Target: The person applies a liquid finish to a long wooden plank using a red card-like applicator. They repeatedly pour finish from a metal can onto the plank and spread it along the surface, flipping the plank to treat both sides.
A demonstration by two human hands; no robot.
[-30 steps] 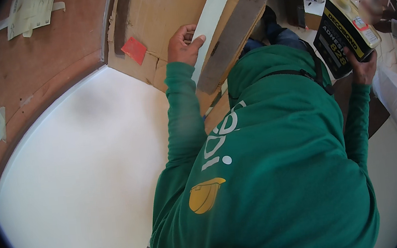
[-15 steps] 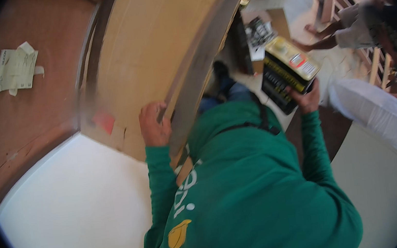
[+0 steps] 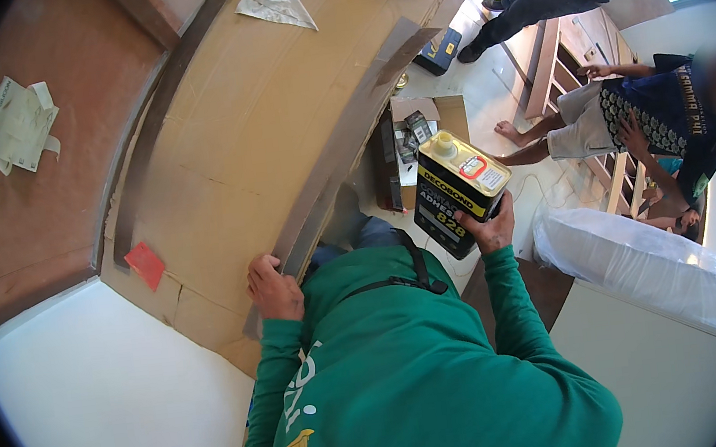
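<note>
The right hand, forearm reaching forward, has its grip closed on a black-and-gold can, held tilted just outside the near edge of the surface. The left hand rests at that edge, fingers curled; whether its grip has hold of anything cannot be told. Open room spreads from there toward the opposite edge.

From here I see the person's left hand close by the torso, its back showing and its fingers curled. The right hand sits farther out, fingers bent in a grip, thumb laid across. Both forearms reach forward, sleeves down to the wrists.
</note>
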